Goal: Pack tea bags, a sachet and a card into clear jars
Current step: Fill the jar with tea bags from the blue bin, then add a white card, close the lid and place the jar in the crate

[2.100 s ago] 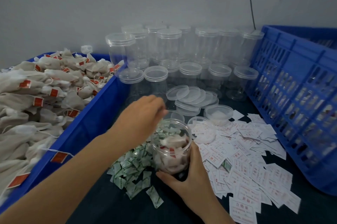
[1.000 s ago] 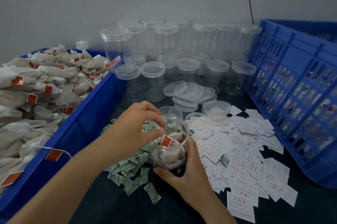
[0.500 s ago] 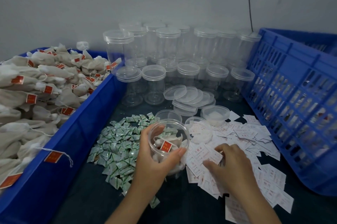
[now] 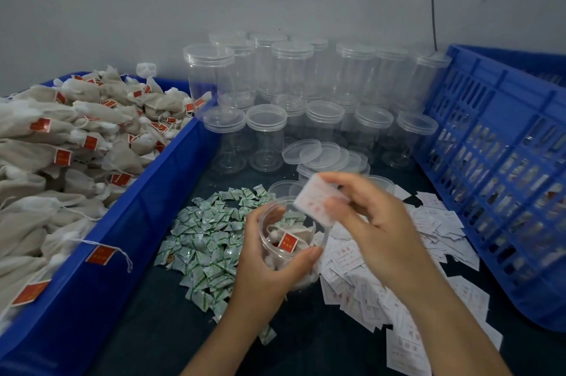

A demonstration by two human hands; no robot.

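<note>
Two hands (image 4: 269,271). One open jar (image 4: 289,231). One card (image 4: 314,202) aloft. Two blue crates (image 4: 144,222). Five lidded jars (image 4: 266,130) front row; more behind, uncounted. Tea bags (image 4: 61,136), sachets (image 4: 211,240), loose cards (image 4: 367,293), lids (image 4: 324,155): heaps, uncountable.

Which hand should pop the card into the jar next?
The right hand, most likely. It pinches the card right above the open jar, so it probably only needs to lower it in. The left hand is busy gripping the jar.

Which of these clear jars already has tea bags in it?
The lidless jar in the grip of the left hand, red tag inside; the jars standing behind are empty.
</note>
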